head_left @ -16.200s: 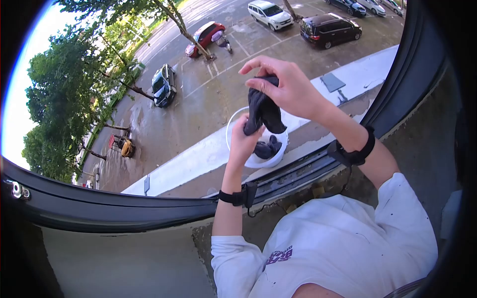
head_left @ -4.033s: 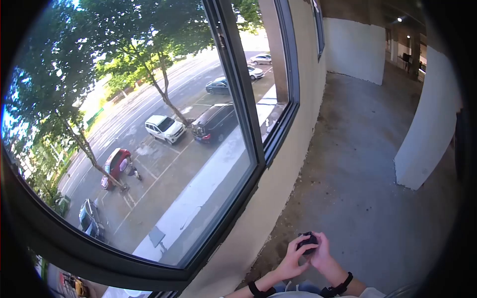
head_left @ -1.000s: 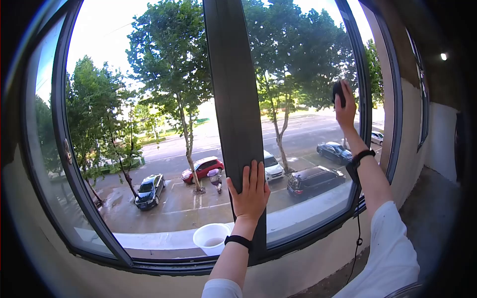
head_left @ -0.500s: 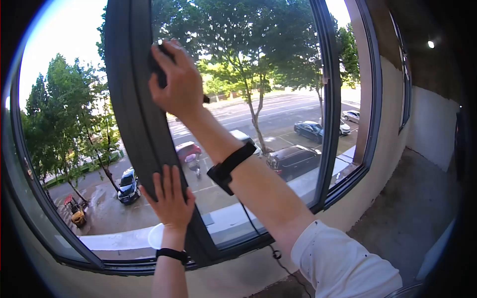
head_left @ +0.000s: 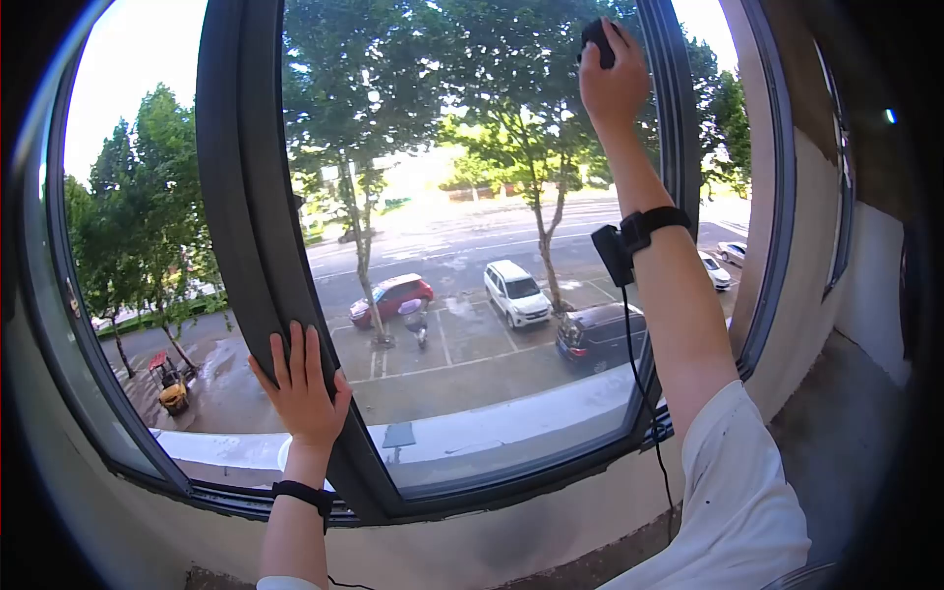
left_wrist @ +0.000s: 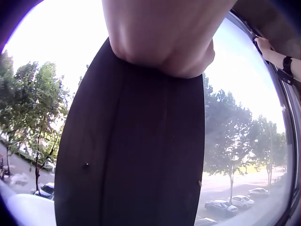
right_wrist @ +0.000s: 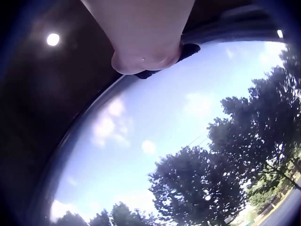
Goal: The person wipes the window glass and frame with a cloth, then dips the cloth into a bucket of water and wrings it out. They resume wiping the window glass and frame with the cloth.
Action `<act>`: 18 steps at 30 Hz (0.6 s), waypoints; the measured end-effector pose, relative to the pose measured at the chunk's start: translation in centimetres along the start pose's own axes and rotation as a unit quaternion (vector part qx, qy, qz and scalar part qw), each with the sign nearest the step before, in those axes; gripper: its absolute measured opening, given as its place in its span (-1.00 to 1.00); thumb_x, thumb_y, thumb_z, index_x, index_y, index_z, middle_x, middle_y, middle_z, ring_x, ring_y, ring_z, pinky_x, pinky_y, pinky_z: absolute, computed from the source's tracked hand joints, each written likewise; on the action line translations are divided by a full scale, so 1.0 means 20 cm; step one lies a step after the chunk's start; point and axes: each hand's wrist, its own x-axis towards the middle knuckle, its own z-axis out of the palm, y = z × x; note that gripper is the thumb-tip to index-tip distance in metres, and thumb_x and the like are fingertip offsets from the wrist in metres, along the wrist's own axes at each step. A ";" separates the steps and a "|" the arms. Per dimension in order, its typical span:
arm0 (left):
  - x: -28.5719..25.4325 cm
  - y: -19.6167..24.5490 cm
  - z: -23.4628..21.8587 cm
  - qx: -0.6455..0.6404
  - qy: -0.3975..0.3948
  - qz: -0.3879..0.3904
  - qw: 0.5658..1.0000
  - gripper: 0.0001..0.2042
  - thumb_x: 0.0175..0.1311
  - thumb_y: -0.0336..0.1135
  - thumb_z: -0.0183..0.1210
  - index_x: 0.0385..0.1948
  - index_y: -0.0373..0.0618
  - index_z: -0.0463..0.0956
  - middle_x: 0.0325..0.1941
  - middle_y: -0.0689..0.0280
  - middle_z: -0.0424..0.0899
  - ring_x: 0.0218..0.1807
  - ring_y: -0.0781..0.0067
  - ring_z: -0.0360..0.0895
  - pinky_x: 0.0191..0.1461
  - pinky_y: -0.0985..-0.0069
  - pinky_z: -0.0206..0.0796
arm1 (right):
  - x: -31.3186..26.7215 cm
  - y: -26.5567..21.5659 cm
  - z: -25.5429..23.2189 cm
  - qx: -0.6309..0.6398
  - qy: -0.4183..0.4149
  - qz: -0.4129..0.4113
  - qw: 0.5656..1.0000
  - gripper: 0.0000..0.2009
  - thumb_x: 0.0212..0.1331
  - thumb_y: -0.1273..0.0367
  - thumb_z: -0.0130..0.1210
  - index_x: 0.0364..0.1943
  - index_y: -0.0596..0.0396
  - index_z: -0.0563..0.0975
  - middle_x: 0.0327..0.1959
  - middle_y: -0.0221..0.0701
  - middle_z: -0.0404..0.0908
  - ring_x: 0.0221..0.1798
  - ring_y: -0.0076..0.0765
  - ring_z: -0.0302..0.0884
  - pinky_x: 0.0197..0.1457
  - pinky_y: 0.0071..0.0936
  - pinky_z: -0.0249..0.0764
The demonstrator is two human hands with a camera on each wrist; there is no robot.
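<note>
My right hand (head_left: 618, 90) is raised to the upper right of the window pane (head_left: 472, 236). Its fingers and thumb grip a bunched dark cloth (head_left: 596, 43) against the glass. In the right wrist view dark edges of the cloth (right_wrist: 190, 50) stick out past the hand, whose fingers are hidden there. Lower left, my left hand (head_left: 307, 393) rests with straight, spread fingers on the dark upright window post (head_left: 241, 197). The left wrist view shows that post (left_wrist: 141, 150) running away beneath the hand.
Behind my left wrist a sliver of the white bucket (head_left: 284, 454) shows on the outer ledge (head_left: 492, 438). A black cable (head_left: 634, 364) hangs from the right wrist camera (head_left: 615, 254). The side frame (head_left: 674, 118) borders the pane on the right. Outside are trees and parked cars.
Wringing of the cloth over the bucket came earlier. In the last second my right hand swept the cloth left to the post, then back to the upper right. My left hand stayed on the post.
</note>
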 end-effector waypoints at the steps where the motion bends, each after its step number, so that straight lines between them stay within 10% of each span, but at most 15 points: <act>1: 0.00 0.00 0.00 -0.008 -0.005 0.005 1.000 -0.31 0.23 -0.24 0.07 0.47 -0.15 0.22 0.58 0.11 0.23 0.64 -0.10 -0.02 0.62 -0.34 -0.42 | 0.01 -0.08 0.12 0.021 0.015 -0.018 1.000 -0.64 0.14 0.35 0.17 0.05 0.07 0.65 0.13 -0.12 0.63 0.13 0.09 0.61 0.26 -0.10 0.53; 7: -0.01 -0.01 0.00 0.011 -0.003 0.002 1.000 -0.33 0.25 -0.17 0.06 0.45 -0.16 0.27 0.56 0.07 0.26 0.63 -0.12 0.01 0.62 -0.33 -0.39 | -0.41 -1.06 0.24 0.199 -0.160 -0.046 0.966 -0.62 0.11 0.32 0.16 0.07 -0.16 0.62 0.23 -0.31 0.56 0.31 -0.05 0.50 0.28 -0.14 0.55; 10: -0.02 0.00 0.01 0.030 -0.026 -0.010 0.999 -0.32 0.30 -0.17 0.01 0.49 -0.20 0.17 0.58 0.04 0.20 0.65 -0.16 -0.06 0.63 -0.30 -0.45 | -0.85 -1.40 -0.01 0.299 -0.188 -0.017 0.935 -0.58 0.09 0.40 0.11 0.11 0.06 0.63 0.25 -0.20 0.52 0.41 -0.04 0.42 0.41 -0.17 0.46; 18: -0.01 0.00 0.01 0.022 -0.005 -0.002 1.000 -0.32 0.26 -0.25 0.00 0.48 -0.21 0.16 0.59 0.02 0.18 0.64 -0.18 -0.04 0.63 -0.31 -0.47 | -0.60 -0.64 -0.36 0.326 -0.290 -0.148 0.887 -0.50 0.03 0.49 0.22 0.17 -0.07 0.61 0.26 -0.27 0.52 0.36 -0.07 0.50 0.36 -0.21 0.55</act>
